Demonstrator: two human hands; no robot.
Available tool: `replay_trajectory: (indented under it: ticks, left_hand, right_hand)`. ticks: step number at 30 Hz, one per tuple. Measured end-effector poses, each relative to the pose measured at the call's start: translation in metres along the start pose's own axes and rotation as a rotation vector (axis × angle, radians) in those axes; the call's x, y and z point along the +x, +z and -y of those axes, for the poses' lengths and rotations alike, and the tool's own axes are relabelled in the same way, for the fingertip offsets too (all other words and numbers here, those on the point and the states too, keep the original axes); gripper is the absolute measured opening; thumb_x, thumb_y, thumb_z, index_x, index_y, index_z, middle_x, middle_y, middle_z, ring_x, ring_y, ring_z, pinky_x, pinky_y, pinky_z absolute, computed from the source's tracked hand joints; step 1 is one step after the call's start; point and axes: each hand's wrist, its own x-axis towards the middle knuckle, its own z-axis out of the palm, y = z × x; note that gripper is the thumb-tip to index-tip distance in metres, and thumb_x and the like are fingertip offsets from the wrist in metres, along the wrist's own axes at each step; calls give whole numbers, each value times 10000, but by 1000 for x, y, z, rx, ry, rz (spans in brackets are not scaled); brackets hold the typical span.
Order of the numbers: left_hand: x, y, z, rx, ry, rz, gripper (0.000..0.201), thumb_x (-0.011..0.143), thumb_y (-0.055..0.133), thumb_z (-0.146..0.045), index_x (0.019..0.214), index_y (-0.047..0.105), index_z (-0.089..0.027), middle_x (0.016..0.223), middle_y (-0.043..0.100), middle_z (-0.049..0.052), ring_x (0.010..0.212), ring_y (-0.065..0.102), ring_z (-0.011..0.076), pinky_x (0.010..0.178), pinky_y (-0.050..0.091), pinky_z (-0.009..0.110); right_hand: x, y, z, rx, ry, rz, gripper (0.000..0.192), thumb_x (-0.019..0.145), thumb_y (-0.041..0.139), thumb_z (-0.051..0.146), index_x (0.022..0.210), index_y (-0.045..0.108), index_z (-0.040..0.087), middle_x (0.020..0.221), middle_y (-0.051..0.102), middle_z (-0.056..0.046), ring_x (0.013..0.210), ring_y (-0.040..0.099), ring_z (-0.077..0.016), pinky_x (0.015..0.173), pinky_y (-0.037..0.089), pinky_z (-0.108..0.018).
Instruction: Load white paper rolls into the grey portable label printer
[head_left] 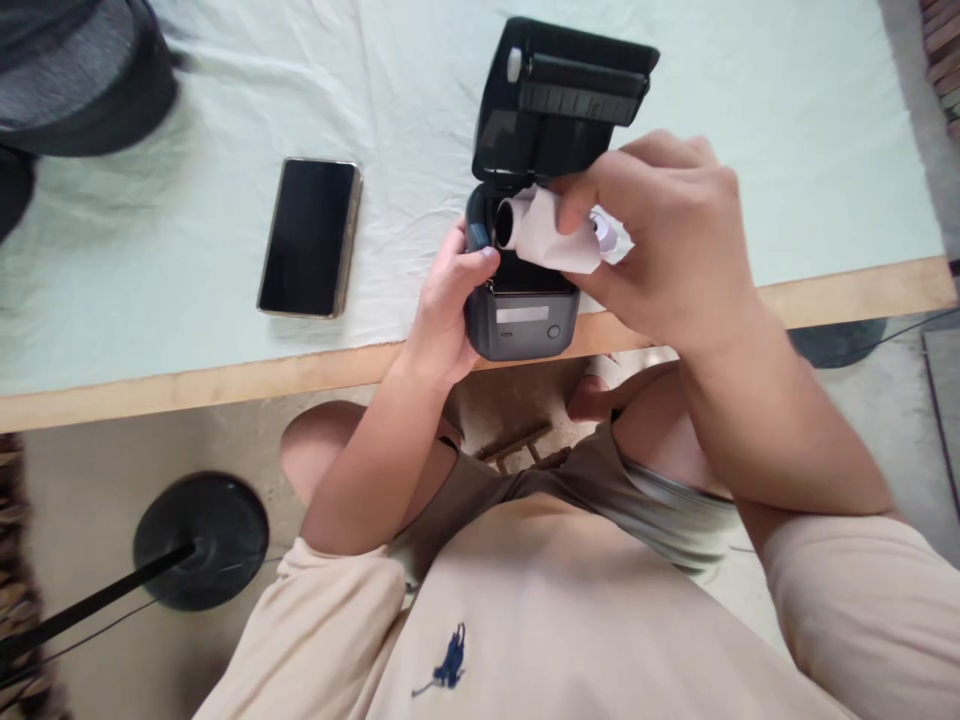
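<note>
At upper centre, gripping the open printer [531, 342] in fingers of the left hand [448, 305], and the paper roll [544, 238] in those of the right hand [667, 235] — probably light, easily creased, best held around its coil.

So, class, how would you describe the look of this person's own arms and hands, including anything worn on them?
The left hand and right hand are bare: no glove, watch or ring shows. The left sleeve and right sleeve are short, loose and plain beige, matching the shirt.
</note>
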Motion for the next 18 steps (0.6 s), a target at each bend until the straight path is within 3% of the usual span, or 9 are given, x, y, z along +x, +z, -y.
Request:
replay_trajectory:
  ticks: [2,7,11,13,15,17,18]
  left_hand:
    - [0,-1,0,5,6,-4,93,867,667,-296,957,684,-278,926,718,56,1276,702,330,1024,591,395]
    - [4,-8,1,17,6,1,127,860,693,-381,951,693,-292,965,743,45,1242,710,353,967,577,407]
    - [5,-15,1,30,15,69,153,835,743,-295,976,685,-281,920,741,24,1150,735,329,936,557,407]
    - [5,-17,1,27,49,68,257,803,783,-221,1018,660,-289,890,720,2,1046,743,287,874,555,386]
    - [6,-20,3,30,76,70,434,753,835,-188,1110,621,-313,927,722,-17,982,739,259,832,559,371]
    - [10,-25,6,47,91,122,654,683,881,-188,1229,555,-338,1004,738,-19,955,743,259,812,578,377]
    - [13,-29,8,63,91,158,762,654,897,-200,1292,510,-351,1046,744,-12,962,746,270,816,589,390]
  right_hand:
    - [-1,5,-3,14,-59,-28,13,912,648,303,900,646,298,927,797,-35,1083,697,-367,953,501,-580]
    - [-5,7,-1,93,-177,-42,160,972,581,350,893,711,302,1144,821,12,1148,697,-344,1012,496,-586]
    - [-8,-2,8,104,-218,6,241,1003,596,491,875,706,319,1007,829,31,1150,719,-325,978,487,-562]
    - [-7,-5,9,171,-237,-1,282,992,620,540,840,694,314,957,822,24,1058,745,-296,982,507,-542]
    - [-5,-7,7,272,-200,-127,283,1004,617,518,824,662,304,909,789,-2,971,743,-265,981,538,-501]
    - [-2,-6,1,333,-97,-284,217,1000,611,501,956,641,291,1051,747,-42,1101,711,-274,975,557,-457]
    - [0,-5,-2,352,-20,-287,266,987,608,521,1110,609,285,1236,698,-56,1255,653,-281,1017,547,-440]
